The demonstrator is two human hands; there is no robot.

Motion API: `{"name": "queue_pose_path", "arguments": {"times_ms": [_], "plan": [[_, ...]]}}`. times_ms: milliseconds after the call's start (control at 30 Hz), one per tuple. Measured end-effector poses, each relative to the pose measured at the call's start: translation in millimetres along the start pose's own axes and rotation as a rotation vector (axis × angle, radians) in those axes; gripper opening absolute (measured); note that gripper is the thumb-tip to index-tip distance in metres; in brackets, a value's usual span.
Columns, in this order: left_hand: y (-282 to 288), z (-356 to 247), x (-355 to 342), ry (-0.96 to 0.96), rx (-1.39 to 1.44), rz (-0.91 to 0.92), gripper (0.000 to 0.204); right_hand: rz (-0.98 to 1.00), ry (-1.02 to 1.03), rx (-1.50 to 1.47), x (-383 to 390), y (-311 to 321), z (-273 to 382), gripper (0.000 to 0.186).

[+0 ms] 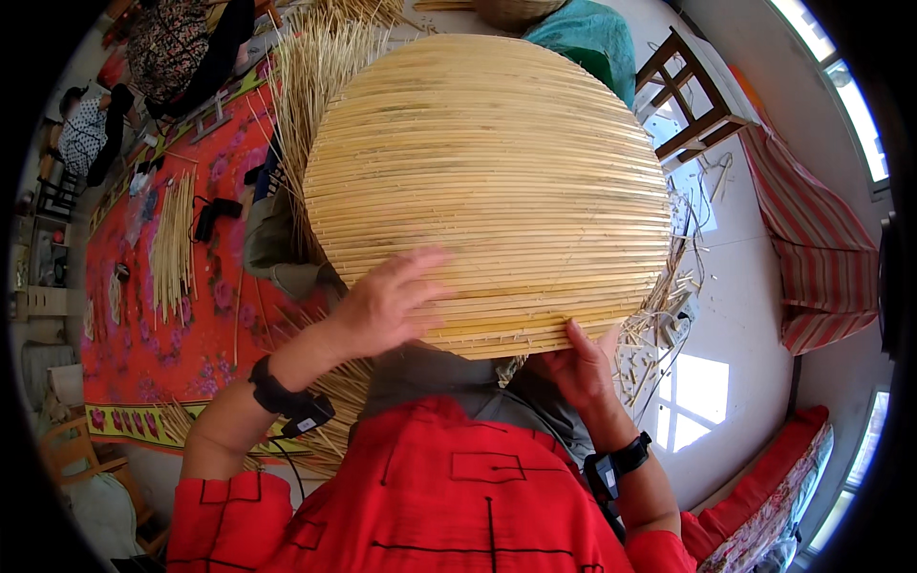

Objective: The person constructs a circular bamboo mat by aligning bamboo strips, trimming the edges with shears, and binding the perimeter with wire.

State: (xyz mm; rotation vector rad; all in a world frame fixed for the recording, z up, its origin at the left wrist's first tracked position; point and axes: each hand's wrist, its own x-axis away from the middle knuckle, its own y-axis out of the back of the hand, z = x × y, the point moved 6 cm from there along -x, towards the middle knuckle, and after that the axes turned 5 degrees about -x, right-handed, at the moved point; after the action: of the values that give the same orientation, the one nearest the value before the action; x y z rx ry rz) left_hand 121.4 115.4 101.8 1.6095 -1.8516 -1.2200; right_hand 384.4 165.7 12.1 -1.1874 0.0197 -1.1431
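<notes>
Red shirt, marked with black lines: lay nearest, below the fingers of both hands. Black wristbands, one per arm, left and right: each sat just below its own fingers.

Round straw panel, pale yellow, built of stalks in parallel rows: stood in front of the fingers, spreading well beyond them, its near edge in the right grip.

Right hand: closed on that near edge, thumb on the upper face; the other fingers were mostly hidden beneath.

Left hand: open, fingers extended over the panel's lower left part, blurred, gripping nothing visible; whether they touched the stalks could not be told.

Loose stalks, upright sheaf: stood beyond the left fingers, beside the panel. Red flowered cloth: spread left of the left fingers, bearing a stalk bundle and a black tool.

Stalk offcuts: lay scattered just right of the right fingers. Striped cloth: hung far right of them. Wooden stool and green bag: stood well beyond both hands' fingers.
</notes>
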Motion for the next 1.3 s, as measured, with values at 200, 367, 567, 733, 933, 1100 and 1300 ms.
{"name": "queue_pose_path", "arguments": {"times_ms": [200,367,567,733,933,1100,1300], "plan": [[-16.8,-11.2,-3.5,-0.036,-0.021,0.099,0.060,-0.021,0.027,-0.012,1.4,-10.7,8.5,0.061],[-24.6,-13.7,-5.0,0.012,-0.056,0.076,0.064,-0.032,0.067,-0.002,0.5,-5.6,11.5,0.068],[-31.5,-13.5,-2.6,0.036,-0.096,0.052,0.061,-0.028,0.089,-0.005,-0.2,-7.6,8.1,0.068],[-31.8,-14.1,-2.4,0.015,-0.109,0.054,0.060,-0.031,0.097,0.004,-1.0,-2.7,4.4,0.068],[-33.0,-12.9,-2.3,-0.017,-0.127,0.051,0.059,-0.016,0.064,-0.094,-5.7,8.7,-2.1,0.066],[-31.2,-9.5,-2.4,0.000,-0.086,0.065,0.060,0.004,0.110,0.077,-0.7,-4.2,6.2,0.066],[-27.9,-5.5,-3.6,-0.004,0.006,0.086,0.056,-0.008,0.044,0.056,-1.2,2.8,6.5,0.067]]}}
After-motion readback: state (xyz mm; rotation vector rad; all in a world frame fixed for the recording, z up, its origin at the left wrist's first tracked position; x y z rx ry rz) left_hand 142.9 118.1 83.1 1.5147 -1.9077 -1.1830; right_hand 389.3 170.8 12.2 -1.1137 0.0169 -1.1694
